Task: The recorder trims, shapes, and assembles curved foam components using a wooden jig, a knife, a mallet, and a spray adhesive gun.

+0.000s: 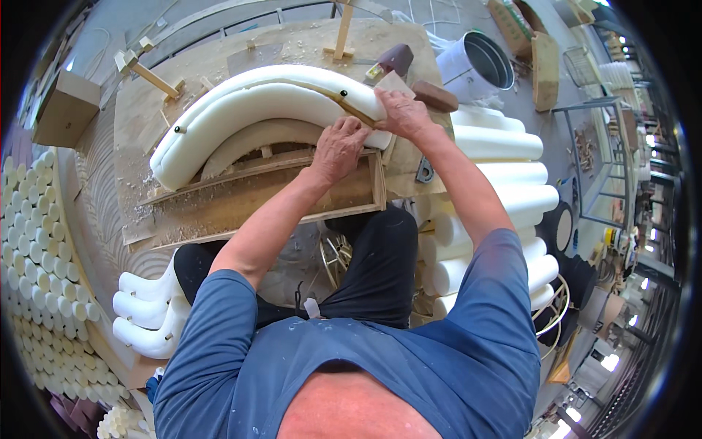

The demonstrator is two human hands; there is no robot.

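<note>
A long curved white foam piece (252, 110) arches over a wooden bench, with a split along its length. Near its right end the split gapes and shows a tan strip (358, 111). Two black-headed pins (344, 93) stick in the foam, one near each end. My left hand (340, 150) is closed on the foam's inner edge by the right end, fingers bent. Gripping the tip of that end is my right hand (402, 113), its fingertips partly hidden. A beige paper-like sheet (395, 83) lies just beyond my right hand.
An open wooden trough (270, 197) sits at the bench's near side. White foam rolls (504, 146) are stacked at right, and bent white tubes (146, 314) at lower left. A metal bucket (475, 69) stands far right. Wooden posts (150, 77) rise from the bench.
</note>
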